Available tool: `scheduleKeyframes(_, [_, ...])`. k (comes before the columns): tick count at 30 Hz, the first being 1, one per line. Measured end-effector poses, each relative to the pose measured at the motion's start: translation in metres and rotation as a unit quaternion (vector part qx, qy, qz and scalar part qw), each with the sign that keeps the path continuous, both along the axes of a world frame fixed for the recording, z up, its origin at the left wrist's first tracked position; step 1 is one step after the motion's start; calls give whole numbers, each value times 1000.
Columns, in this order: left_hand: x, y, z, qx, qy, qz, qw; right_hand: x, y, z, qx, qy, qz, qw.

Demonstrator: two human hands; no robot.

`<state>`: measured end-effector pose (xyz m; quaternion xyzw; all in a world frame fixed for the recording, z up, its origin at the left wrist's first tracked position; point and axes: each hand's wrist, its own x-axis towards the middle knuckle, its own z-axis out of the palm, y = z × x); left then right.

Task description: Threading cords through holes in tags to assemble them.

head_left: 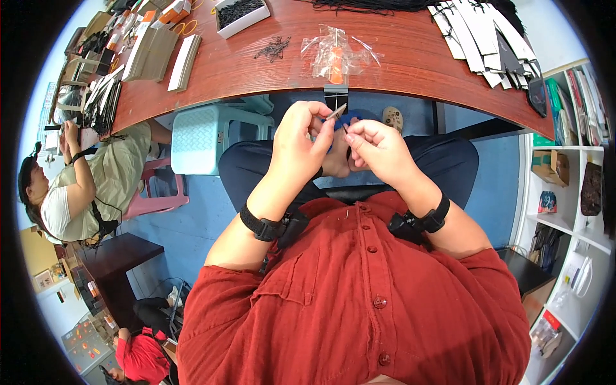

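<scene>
Both of my hands meet just off the table's near edge, above my lap. My left hand [301, 138] is closed, with a small pointed grey piece [337, 111], metal-looking, sticking out between thumb and fingers; its exact kind is unclear. Close beside it, my right hand [378, 144] pinches thumb against fingertips; what lies in the pinch is too small to name. Just beyond my fingers, an orange-handled tool [336, 64] is fixed to the table under clear tape [314, 51]. Its thin metal shaft points toward me past a black bracket [336, 90] at the edge.
On the reddish table [256, 80] are a pile of small black loops [274, 49], a white box [242, 18] of black pieces, card stacks [185, 63] and white tags [471, 35]. A turquoise stool [199, 140] stands left. Another person [70, 192] works at far left. Shelves [564, 212] line the right.
</scene>
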<state>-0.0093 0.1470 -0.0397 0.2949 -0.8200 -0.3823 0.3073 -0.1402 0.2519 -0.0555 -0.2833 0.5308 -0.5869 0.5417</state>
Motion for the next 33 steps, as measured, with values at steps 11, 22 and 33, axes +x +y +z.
scheduleKeyframes(11, [11, -14, 0, 30, -4, -133, 991, -2, -1, 2, -14, -15, 67, 998])
scheduleKeyframes(22, [-3, -11, -2, 413, 71, -78, 905, -1, -7, 10, 34, 49, 24, 998])
scheduleKeyframes(33, [11, -5, 3, 551, 131, -143, 811, -6, -2, 5, 44, 136, 53, 988])
